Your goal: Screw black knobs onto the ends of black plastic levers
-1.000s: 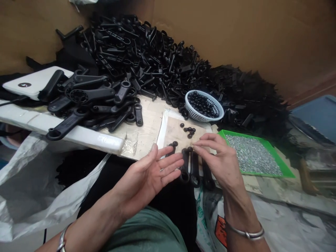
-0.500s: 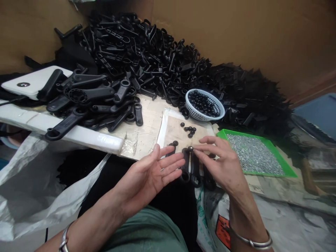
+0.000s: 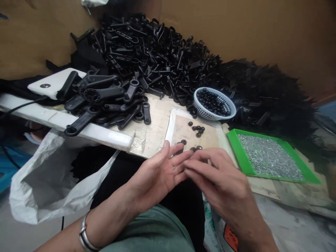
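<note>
Head view: the left hand (image 3: 157, 175) is open, palm up. The right hand (image 3: 223, 182) has thumb and forefinger bunched at the left fingertips; whether it grips anything cannot be told. Loose black caps (image 3: 198, 128) lie beyond on the surface (image 3: 154, 134), left of a green tray (image 3: 233, 148). Step in hand, as judged: picking a small part off the left fingers. Next move calls for precise placement at a cap.

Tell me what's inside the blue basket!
The basket holds lots of round black pieces, heaped together. You can see the ones on top. They cover whatever lies beneath them and the basket's bottom, so I can't tell what's down there.
</note>
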The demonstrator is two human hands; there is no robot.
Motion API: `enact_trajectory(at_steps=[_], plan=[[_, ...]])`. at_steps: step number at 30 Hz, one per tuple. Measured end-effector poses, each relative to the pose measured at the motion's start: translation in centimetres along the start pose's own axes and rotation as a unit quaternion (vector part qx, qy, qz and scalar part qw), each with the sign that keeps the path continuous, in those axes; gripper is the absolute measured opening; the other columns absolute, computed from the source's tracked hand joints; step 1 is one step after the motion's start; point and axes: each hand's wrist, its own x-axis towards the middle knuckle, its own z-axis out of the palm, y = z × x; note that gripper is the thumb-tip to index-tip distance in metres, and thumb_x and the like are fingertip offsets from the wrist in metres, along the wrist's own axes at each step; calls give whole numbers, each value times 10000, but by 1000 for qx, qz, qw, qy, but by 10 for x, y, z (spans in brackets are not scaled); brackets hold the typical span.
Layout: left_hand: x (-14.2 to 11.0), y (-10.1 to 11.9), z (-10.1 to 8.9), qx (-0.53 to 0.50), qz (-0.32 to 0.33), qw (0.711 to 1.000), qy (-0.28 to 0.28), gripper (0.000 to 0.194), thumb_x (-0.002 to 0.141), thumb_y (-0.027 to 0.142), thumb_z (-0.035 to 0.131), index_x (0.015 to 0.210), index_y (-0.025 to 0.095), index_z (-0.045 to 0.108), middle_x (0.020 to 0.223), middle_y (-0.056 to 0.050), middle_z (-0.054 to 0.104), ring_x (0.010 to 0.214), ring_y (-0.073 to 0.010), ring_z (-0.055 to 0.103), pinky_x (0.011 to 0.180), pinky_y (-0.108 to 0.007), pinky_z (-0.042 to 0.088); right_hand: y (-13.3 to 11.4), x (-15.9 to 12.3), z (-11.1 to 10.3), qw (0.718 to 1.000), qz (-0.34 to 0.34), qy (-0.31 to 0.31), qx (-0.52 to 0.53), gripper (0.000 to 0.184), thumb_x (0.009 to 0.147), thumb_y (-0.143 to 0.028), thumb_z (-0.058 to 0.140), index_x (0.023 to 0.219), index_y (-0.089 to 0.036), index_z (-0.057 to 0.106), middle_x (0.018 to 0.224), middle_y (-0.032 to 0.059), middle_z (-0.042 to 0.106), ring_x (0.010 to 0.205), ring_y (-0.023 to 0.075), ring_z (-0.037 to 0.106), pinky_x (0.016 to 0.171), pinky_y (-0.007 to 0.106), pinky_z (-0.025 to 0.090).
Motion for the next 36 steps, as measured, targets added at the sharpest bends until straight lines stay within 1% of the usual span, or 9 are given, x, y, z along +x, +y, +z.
enact_trajectory(at_steps=[3,7,10,13,16,20,24,30,36], plan=[[-2,0,0,8,1,1000,-22,528,1033,422,331,1425,69,340,1134,-162,657,874,-143,662,875,-272,459,-10,2,12,1000,-11,-15,14,224,868,-60,585,1023,-206,657,966,52,635,924,181,547,795,354,469],[-2,2,1,22,4,999,-31,541,1038,439,292,1446,85,314,1231,-187,626,945,-158,661,884,-272,441,-9,6,24,1000,-27,-14,3,187,882,-71,572,993,-191,663,941,50,655,872,173,562,766,357,461],[-3,6,3,39,10,998,-39,561,1033,454,292,1467,98,301,1291,-196,595,969,-182,662,941,-312,425,-7,13,23,999,-35,-31,4,185,894,-85,552,979,-200,669,946,45,669,884,174,582,776,359,469],[-5,15,7,61,16,997,-54,599,1019,495,302,1483,116,302,1395,-193,519,1180,-240,587,1064,-374,359,-7,22,15,998,-33,-51,17,145,897,-130,560,942,-214,669,948,40,679,898,181,602,793,358,488],[-9,29,10,96,48,993,-58,589,1008,522,318,1449,139,390,1451,-155,475,1352,-280,440,1132,-427,306,-7,27,4,1000,-3,-5,1,100,893,-176,594,944,-227,664,922,13,700,854,159,635,782,318,505],[-17,51,6,163,133,978,-7,530,1019,507,289,1332,152,529,1389,-115,549,1330,-304,468,1096,-481,380,-2,21,-6,987,67,89,-118,46,882,-253,635,897,-243,678,885,-14,721,773,138,658,713,270,502],[-25,62,-7,191,184,962,59,515,1029,481,273,1246,129,580,1355,-127,575,1277,-300,527,1042,-476,458,5,6,-7,981,97,106,-127,64,874,-287,648,847,-241,683,832,-30,720,728,121,662,684,241,504],[-31,61,-23,202,180,957,100,470,1038,417,279,1246,126,583,1339,-148,578,1230,-293,571,994,-461,509,11,-15,-6,979,136,130,-79,15,841,-242,680,851,-243,691,841,-45,724,745,104,672,737,215,533],[-37,57,-26,219,175,954,109,476,1039,392,260,1177,126,631,1249,-170,635,1121,-298,647,987,-475,504,12,-34,-2,963,196,179,-41,114,796,-237,719,896,-291,724,872,-45,730,769,136,685,712,256,548]])
